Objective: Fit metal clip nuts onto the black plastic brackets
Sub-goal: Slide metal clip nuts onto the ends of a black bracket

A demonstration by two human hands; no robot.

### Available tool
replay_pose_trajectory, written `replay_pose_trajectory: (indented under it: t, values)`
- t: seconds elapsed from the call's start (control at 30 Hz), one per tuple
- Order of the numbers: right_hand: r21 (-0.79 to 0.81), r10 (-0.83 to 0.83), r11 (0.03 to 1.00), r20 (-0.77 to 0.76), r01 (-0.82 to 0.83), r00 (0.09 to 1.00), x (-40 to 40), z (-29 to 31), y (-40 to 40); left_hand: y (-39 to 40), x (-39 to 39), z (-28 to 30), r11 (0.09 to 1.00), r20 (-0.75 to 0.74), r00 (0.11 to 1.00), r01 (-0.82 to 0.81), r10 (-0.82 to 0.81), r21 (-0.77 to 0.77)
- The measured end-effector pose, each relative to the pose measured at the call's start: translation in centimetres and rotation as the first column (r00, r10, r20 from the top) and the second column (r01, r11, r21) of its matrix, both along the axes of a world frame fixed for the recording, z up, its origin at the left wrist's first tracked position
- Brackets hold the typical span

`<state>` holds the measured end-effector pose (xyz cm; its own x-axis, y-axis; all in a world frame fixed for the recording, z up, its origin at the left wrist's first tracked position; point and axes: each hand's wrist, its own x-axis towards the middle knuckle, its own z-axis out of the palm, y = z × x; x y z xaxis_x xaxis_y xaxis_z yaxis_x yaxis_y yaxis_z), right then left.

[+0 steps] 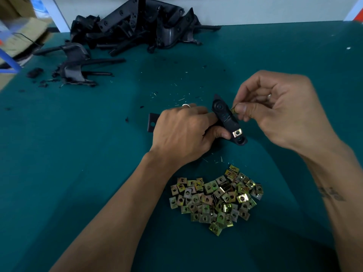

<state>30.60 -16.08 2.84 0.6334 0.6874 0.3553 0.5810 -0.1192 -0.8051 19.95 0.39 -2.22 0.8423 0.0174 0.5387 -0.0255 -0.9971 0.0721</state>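
Head view: we looked down on a green worktop (pixel 78 154). Its far edge met a pale wall; its left edge ran diagonally past cardboard boxes (pixel 17 32). Open room lay to the right and far right of the hands. A heap of black brackets (pixel 137 26) crowded the far left, and a pile of clip nuts (pixel 216 197) sat near us, between the forearms.

Our left hand (pixel 180 132) gripped the bracket (pixel 225 116) at mid-worktop, fingers curled round it. Its faced end ran along a diagonal, from far-left to near-right; another arm stuck out left past the hand. One fitted clip nut (pixel 237 132) sat near the lower end. Our right hand (pixel 275 112) pinched a loose clip nut (pixel 233 110) between thumb and fingertips, touching the bracket's right edge.
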Motion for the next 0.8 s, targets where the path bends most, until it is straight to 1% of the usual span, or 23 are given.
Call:
replay_pose_trajectory:
  t: [0.2, 0.3, 0.43, 0.57, 0.67, 0.73, 0.8]
  values:
    - [-0.002, 0.014, 1.000, -0.093, -0.014, 0.996, 0.2, 0.5, 0.0, -0.3, 0.0, 0.0, 0.999, 0.003, 0.999, 0.035, -0.035, -0.025]
    - [0.005, 0.038, 0.999, -0.163, -0.037, 0.986, 0.4, 0.5, -0.2, -0.4, 0.0, 0.0, 0.997, 0.010, 0.998, 0.058, -0.057, -0.044]
    - [0.074, 0.066, 0.996, -0.269, -0.048, 0.961, 0.6, 0.5, -0.2, -0.5, -0.1, 0.0, 0.991, 0.038, 0.996, 0.089, -0.086, -0.099]
    - [0.189, 0.096, 0.982, -0.428, -0.015, 0.899, 0.3, 0.3, 0.1, -0.4, -0.1, 0.0, 0.974, 0.095, 0.992, 0.106, -0.089, -0.200]
    - [0.242, 0.113, 0.970, -0.546, 0.028, 0.830, 0.0, -0.1, 0.5, -0.3, -0.1, 0.0, 0.970, 0.133, 0.990, 0.086, -0.057, -0.226]
    - [0.259, 0.112, 0.964, -0.585, 0.054, 0.803, -0.3, -0.3, 0.9, -0.3, -0.1, 0.1, 0.969, 0.151, 0.988, 0.073, -0.038, -0.236]
    - [0.280, 0.118, 0.958, -0.587, 0.065, 0.801, -0.5, -0.4, 1.1, -0.2, -0.1, 0.1, 0.969, 0.156, 0.988, 0.060, -0.022, -0.241]
